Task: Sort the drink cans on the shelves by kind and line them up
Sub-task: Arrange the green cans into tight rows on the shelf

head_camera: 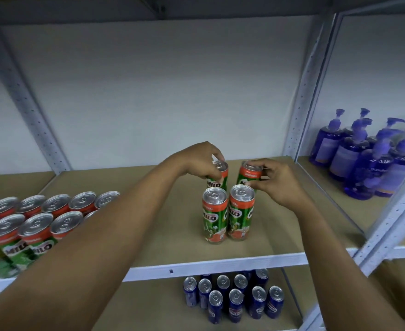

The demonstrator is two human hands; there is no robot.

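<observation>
Shelf board (280, 225) holds Milo cans (214, 216); white wall (161, 91) behind

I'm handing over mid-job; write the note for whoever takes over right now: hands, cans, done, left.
Left hand: gripping the top of the rear-left green-and-red Milo can.
Right hand: gripping the rear-right green-and-red Milo can, which is tilted.
Two front Milo cans stand upright side by side on the brown middle shelf.
Done: Milo rows at left; blue cans grouped on the shelf below.
Left: set both held cans squarely behind the front pair, and tidy the blue cans.
</observation>
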